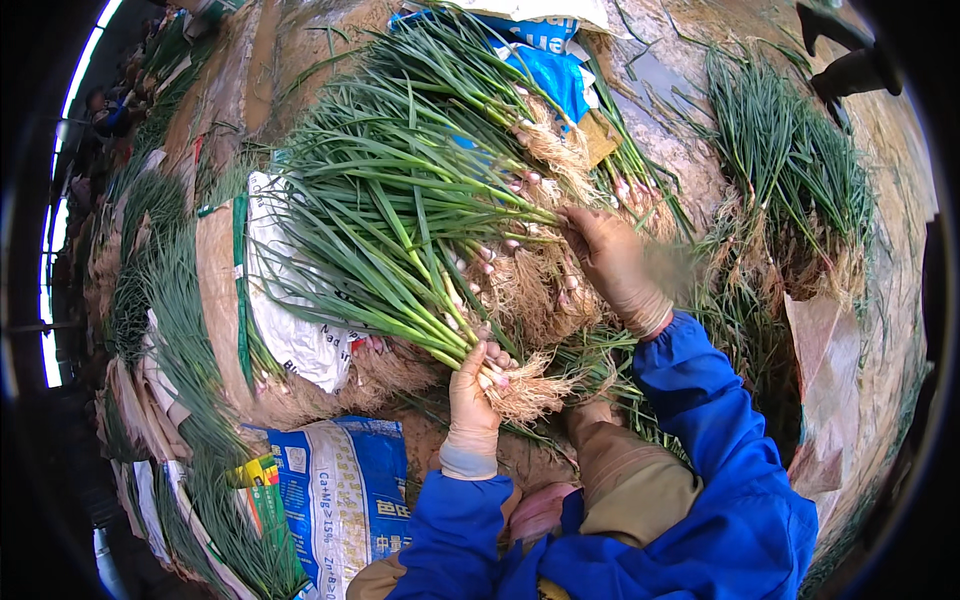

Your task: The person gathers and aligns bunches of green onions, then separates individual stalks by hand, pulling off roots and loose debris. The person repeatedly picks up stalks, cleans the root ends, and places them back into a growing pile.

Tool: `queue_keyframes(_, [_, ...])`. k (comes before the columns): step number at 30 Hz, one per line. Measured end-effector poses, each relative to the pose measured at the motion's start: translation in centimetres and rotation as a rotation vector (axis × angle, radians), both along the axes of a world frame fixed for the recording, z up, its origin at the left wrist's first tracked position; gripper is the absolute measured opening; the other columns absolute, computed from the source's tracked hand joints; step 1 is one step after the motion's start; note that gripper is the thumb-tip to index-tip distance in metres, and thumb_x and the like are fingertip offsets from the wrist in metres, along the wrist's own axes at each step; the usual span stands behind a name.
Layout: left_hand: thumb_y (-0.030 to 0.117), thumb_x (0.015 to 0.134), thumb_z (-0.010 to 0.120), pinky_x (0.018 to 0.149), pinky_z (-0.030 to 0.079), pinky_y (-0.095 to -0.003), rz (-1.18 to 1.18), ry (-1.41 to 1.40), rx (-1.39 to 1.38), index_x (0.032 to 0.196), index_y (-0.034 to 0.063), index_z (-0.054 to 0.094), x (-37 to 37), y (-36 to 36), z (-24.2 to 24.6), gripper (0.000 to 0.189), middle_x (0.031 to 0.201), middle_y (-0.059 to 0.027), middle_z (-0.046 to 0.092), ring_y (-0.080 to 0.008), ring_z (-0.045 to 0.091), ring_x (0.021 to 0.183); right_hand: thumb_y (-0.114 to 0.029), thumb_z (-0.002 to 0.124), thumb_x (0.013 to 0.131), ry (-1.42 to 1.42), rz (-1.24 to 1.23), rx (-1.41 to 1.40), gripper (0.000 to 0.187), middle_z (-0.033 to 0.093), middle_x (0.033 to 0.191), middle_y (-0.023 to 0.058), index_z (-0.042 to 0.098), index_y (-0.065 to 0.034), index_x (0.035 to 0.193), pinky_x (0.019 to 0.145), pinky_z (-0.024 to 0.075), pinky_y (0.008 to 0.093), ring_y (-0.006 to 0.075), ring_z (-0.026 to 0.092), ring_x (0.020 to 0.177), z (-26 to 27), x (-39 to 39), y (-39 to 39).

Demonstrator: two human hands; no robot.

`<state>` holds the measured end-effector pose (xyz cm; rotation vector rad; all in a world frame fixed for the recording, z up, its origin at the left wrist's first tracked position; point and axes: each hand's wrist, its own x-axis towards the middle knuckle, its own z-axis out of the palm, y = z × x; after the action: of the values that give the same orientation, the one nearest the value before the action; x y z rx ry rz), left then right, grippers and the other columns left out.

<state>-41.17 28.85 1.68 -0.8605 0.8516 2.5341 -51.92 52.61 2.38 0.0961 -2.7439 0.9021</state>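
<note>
A bunch of green garlic plants [420,330] is gripped in my left hand [474,401], close to the pale bulbs and the tan roots [529,390]. My right hand [611,259], in a thin pale glove, pinches the stems of another plant [517,202] above the pile. Under and beyond my hands lies a heap of garlic plants [360,157], leaves to the left and tangled roots [532,292] to the right. A glove that looks the same covers my left hand. My right fingertips are partly hidden behind the hand.
White woven sacks [300,300] and a blue printed sack [337,495] lie at the left. More garlic bundles [787,165] rest on the muddy ground at right, beside a pale sack [821,375]. Someone's dark boots [855,71] stand top right. A long row of plants [180,300] runs along the left.
</note>
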Motion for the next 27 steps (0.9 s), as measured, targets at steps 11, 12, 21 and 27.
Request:
queue_keyframes(11, [0.018, 0.089, 0.065, 0.070, 0.056, -0.0371, -0.069, -0.063, -0.128, 0.106, 0.0048, 0.058, 0.9, 0.2, 0.3, 0.023, 0.090, -0.0084, 0.066, -0.0193, 0.065, 0.078, -0.016, 0.067, 0.086, 0.016, 0.306, -0.248, 0.017, 0.066, 0.104, 0.0070, 0.068, -0.0108, 0.101, 0.078, 0.0519, 0.0375, 0.0295, 0.063, 0.094, 2.7, 3.2, -5.3])
queue_keyframes(12, [0.015, 0.089, 0.064, 0.071, 0.056, -0.0367, -0.046, -0.043, -0.133, 0.108, 0.0046, 0.057, 1.0, 0.2, 0.6, 0.023, 0.088, -0.0068, 0.065, -0.0193, 0.065, 0.079, -0.014, 0.068, 0.084, 0.037, 0.253, -0.250, 0.017, 0.066, 0.104, 0.0072, 0.068, -0.0112, 0.101, 0.077, 0.0519, 0.0373, 0.0295, 0.063, 0.093, 2.3, 2.3, -5.1])
queue_keyframes(21, [0.016, 0.090, 0.064, 0.082, 0.044, -0.0427, -0.056, 0.328, 0.480, 0.116, 0.0121, 0.056, 2.3, -1.5, 3.2, 0.028, 0.083, -0.0023, 0.058, -0.0183, 0.055, 0.079, -0.025, 0.062, 0.090, -0.185, 0.158, -0.155, 0.021, 0.059, 0.066, 0.0062, 0.065, -0.0061, 0.097, 0.055, 0.0462, 0.0354, 0.0189, 0.056, 0.059, -2.3, 0.9, -0.7])
queue_keyframes(27, [0.019, 0.090, 0.061, 0.099, 0.045, -0.0475, -0.062, 0.076, 0.245, 0.118, 0.0113, 0.056, 1.4, 1.6, 3.7, 0.029, 0.113, -0.0075, 0.061, -0.0250, 0.055, 0.111, -0.025, 0.054, 0.099, -0.659, 0.406, -0.984, 0.029, 0.066, 0.089, 0.0042, 0.066, -0.0010, 0.110, 0.078, 0.0488, 0.0290, 0.0143, 0.060, 0.087, 1.3, 5.4, -2.9])
